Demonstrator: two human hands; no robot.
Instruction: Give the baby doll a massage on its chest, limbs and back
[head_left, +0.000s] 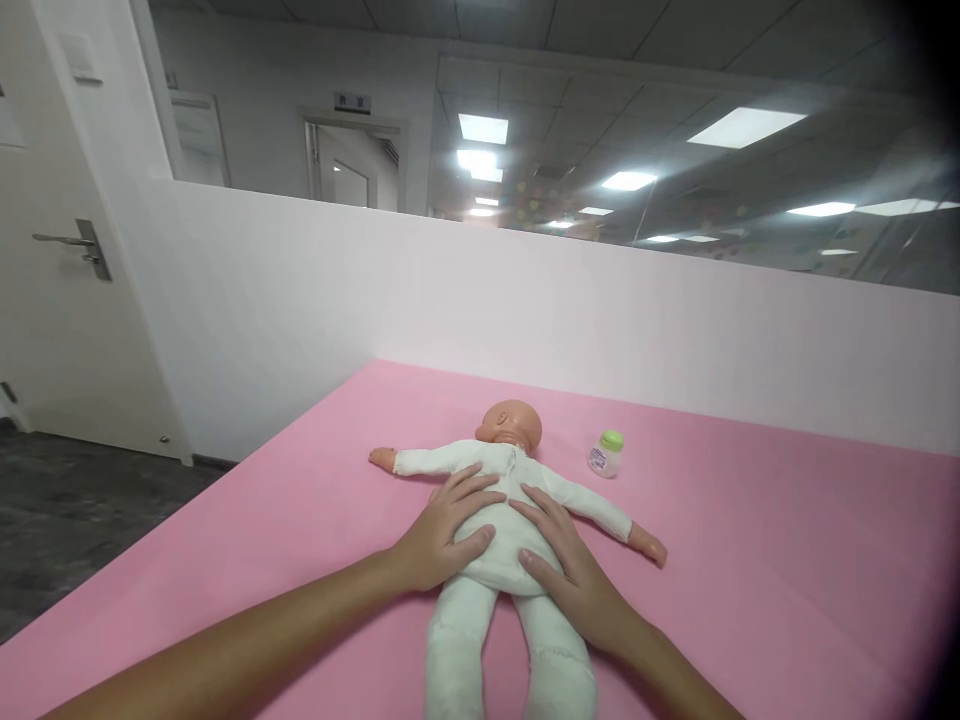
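A baby doll (504,565) with a white cloth body lies on the pink table, its head at the far end and turned to the left. Its arms are spread out to both sides and its legs point toward me. My left hand (454,525) rests on the left side of the doll's torso with the fingers spread. On the right side of the torso lies my right hand (566,560), its fingers also apart. Beyond the doll's right-hand arm stands a small clear jar (605,458) with a green lid and a printed label.
The pink tabletop (750,560) meets a low white wall (637,320) at the back. To the left, past the table edge, are a dark floor (67,510) and a door (67,300) with a metal handle. Ceiling lights show above the wall.
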